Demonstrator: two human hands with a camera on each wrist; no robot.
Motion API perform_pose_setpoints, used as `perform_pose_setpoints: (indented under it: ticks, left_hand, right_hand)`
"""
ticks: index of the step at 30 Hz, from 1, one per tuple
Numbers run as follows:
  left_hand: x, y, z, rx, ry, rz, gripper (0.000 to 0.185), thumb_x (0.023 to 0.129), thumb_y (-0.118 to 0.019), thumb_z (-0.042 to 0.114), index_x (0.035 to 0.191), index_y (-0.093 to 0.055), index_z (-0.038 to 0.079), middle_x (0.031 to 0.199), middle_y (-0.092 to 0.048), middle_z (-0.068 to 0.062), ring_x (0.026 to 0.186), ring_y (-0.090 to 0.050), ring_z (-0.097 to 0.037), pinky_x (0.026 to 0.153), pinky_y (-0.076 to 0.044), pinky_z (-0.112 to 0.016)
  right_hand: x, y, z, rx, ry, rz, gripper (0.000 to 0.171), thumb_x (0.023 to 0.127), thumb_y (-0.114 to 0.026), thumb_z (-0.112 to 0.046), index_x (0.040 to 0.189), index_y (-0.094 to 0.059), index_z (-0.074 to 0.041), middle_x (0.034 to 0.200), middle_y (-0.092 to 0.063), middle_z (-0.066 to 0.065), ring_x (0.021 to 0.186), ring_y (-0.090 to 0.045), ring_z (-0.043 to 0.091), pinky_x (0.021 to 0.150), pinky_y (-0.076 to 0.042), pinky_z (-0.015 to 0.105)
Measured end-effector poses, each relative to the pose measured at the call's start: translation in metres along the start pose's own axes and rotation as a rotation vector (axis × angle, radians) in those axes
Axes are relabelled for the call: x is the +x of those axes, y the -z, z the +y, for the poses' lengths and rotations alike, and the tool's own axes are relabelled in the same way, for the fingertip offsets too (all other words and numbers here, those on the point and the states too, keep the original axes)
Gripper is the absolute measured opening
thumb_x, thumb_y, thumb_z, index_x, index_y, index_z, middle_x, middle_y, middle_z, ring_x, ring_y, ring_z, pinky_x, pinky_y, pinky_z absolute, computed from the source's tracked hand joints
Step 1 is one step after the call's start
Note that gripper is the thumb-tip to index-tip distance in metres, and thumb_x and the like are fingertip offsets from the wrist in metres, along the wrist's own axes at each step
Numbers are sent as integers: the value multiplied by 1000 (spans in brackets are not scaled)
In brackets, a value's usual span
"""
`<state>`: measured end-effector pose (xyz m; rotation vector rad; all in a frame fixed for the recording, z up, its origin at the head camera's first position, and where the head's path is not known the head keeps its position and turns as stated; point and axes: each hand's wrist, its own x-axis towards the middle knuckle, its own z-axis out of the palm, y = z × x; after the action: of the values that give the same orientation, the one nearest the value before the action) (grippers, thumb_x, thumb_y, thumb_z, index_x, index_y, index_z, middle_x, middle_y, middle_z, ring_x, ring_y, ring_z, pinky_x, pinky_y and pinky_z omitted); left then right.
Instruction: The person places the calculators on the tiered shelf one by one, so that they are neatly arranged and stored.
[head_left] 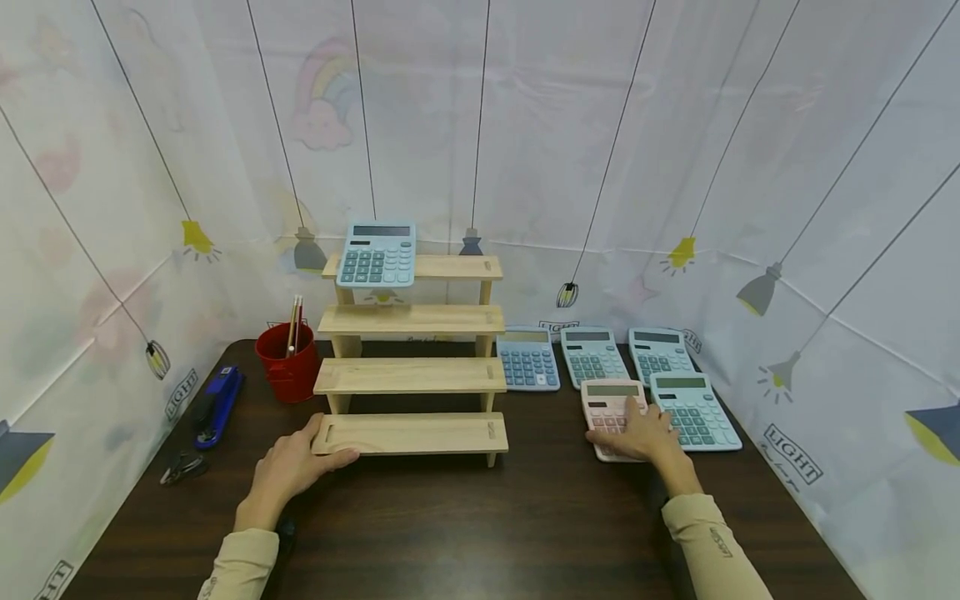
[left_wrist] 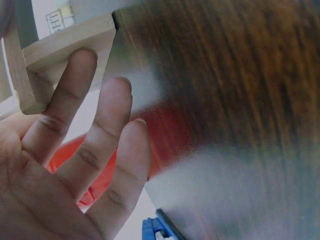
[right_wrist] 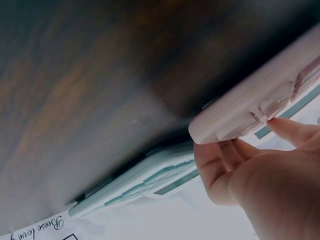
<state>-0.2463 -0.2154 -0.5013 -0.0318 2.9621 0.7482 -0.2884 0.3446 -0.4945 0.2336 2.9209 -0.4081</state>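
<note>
A four-tier wooden step shelf stands on the dark table, with a light blue calculator leaning on its top tier. My left hand rests at the left end of the bottom tier; in the left wrist view its fingers are straight and the index touches the wood. My right hand grips a pink calculator at the right. The right wrist view shows the thumb curled under the near edge of the pink calculator and a finger on its keys.
Beside the pink one lie a teal calculator and, in a row behind, a blue one and two teal ones. A red pencil cup, blue stapler and black clip sit at left. Curtains enclose the table.
</note>
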Motion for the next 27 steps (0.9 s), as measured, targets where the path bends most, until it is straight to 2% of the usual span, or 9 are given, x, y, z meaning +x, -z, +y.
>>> perform_pose_setpoints:
  ticks: [12,21,27]
  left_hand:
    - [1,0,1,12,-7,-5,109,75,-62,84,154,-35,13,135,-59,-30,98,-65,-39,72,-51,-55]
    - [0,1,2,14,-5,-9,112,76,-61,83,156,-32,10,140,-55,-33,106,-64,-46,78,-52,-61]
    - [0,0,1,5,-1,-4,112,74,-61,84,155,-33,12,137,-57,-32,103,-65,-44,74,-52,-58]
  right_hand:
    - [1,-2,-1,1,-8,42,118,78,-65,-74,152,-24,8,140,-28,48,128,-28,68,101,-28,82]
    - [2,-3,-1,-1,-5,50,114,78,-67,-69,149,-27,10,136,-29,49,125,-28,69,99,-30,83]
    - [1,-1,-4,9,7,64,112,77,-67,-69,148,-29,8,133,-32,47,122,-32,67,97,-32,82]
